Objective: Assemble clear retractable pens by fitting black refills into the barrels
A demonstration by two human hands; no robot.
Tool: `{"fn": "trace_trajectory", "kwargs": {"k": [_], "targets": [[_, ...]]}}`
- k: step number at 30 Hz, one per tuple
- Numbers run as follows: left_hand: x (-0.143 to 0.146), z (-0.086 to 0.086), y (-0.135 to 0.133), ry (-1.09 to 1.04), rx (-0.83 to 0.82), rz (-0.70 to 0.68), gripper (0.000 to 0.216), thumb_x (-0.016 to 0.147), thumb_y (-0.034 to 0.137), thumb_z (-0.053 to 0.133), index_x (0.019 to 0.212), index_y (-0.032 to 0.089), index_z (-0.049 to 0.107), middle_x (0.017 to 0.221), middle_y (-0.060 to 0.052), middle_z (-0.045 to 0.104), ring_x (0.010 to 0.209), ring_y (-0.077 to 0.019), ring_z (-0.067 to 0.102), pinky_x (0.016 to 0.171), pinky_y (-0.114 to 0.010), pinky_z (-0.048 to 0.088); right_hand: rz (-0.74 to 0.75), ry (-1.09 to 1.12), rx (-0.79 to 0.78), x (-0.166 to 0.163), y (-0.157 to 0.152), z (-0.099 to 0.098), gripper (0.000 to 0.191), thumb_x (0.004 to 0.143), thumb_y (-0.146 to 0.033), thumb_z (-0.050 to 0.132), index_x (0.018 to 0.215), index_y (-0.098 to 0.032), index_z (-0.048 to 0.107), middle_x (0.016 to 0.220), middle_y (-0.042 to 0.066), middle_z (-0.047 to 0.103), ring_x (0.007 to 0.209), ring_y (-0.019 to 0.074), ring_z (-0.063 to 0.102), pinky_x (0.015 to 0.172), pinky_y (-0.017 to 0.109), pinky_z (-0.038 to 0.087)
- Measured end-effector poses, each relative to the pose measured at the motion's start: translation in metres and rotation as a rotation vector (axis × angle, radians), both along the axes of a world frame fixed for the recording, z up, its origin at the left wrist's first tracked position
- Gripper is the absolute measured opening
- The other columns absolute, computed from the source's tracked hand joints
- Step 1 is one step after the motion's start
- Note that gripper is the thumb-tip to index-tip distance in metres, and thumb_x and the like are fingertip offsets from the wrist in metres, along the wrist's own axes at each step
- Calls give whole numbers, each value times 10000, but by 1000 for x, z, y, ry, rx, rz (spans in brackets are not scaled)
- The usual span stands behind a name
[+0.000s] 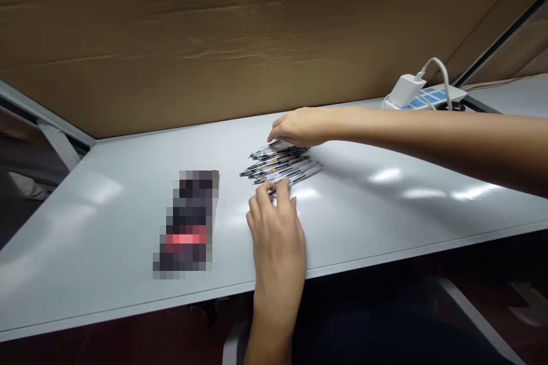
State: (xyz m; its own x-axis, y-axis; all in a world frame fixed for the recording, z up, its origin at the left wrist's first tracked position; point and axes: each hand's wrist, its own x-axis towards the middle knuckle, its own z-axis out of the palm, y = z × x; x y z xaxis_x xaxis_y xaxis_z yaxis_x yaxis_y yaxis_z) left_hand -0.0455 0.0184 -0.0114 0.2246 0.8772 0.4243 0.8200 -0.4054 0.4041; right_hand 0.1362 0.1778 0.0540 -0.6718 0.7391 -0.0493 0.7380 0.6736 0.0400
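Note:
A loose pile of clear-barrelled pens with dark tips and clips lies on the white table, most of them slanting the same way. My left hand reaches in from the near side, its fingers bent and closed at the pile's front edge on a pen. From the right, my right hand comes over the pile's far side, fingers curled down onto the rearmost pen. Its palm and thumb are hidden.
Left of the pens lies a dark, pixel-blurred flat object with a reddish band. At the back right sits a power strip with a white charger and cable. Cardboard walls the table's rear.

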Motion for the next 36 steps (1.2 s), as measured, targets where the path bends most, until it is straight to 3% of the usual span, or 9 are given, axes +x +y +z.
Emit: {"fn": "trace_trajectory", "kwargs": {"k": [3,6,9,13,19,23,27,32,36], "targets": [[-2,0,-3,7,-33,-28,332,963,34,478,1203,196,639,1060,-104,610,929,-269,580,802,-443,535,58,126,74,16,-17,25,323,1025,-199,470,1229,-222,719,1167,72,738,1094,243,641,822,355,446],[-2,1,-5,38,-28,-63,322,944,-3,487,1134,202,646,982,-75,618,877,-260,587,747,-399,492,65,242,39,31,-53,39,310,1058,-282,452,1202,-199,713,1106,69,728,979,210,657,807,346,466],[-1,5,-5,115,-42,-151,317,925,-38,442,1002,210,624,913,-48,611,812,-241,582,709,-368,443,99,269,-98,42,-100,24,333,1068,-419,473,1197,-216,703,1104,82,715,928,204,666,789,329,497],[1,9,-5,206,-73,-201,408,891,-86,334,1027,213,577,882,-36,628,767,-225,578,694,-350,415,43,179,-76,54,-139,-18,342,1050,-463,507,1189,-196,670,1083,119,674,875,231,641,737,354,501],[-2,14,-8,121,-53,-226,267,1016,46,352,1163,188,523,840,-24,677,728,-206,609,685,-332,415,-44,416,-101,59,-140,-44,328,1095,-401,391,1029,-195,638,934,89,698,776,207,638,702,331,499],[-3,16,-9,182,-74,-291,136,1063,226,454,969,199,549,746,-1,646,655,-200,577,636,-323,388,-38,541,-149,58,-137,-52,383,1108,-419,349,1069,-192,656,922,87,750,770,213,684,720,346,530],[2,15,-11,219,-74,-230,282,1076,218,403,824,208,532,689,13,611,603,-184,532,619,-329,352,59,621,-158,64,-136,-59,373,1105,-391,374,1098,-192,689,947,76,773,823,214,713,768,358,548],[7,17,-12,202,-118,-203,307,1028,144,389,746,207,492,653,20,587,588,-174,512,622,-334,330,102,780,-112,68,-140,-60,197,1062,-274,503,1057,-212,689,865,49,751,754,175,691,681,287,517],[4,19,-11,174,-119,-181,299,1032,149,373,771,210,506,658,22,607,571,-171,503,625,-326,342,-41,863,-239,70,-141,-55,184,1017,-351,605,1126,-219,673,879,41,743,720,168,667,659,281,505]]}}
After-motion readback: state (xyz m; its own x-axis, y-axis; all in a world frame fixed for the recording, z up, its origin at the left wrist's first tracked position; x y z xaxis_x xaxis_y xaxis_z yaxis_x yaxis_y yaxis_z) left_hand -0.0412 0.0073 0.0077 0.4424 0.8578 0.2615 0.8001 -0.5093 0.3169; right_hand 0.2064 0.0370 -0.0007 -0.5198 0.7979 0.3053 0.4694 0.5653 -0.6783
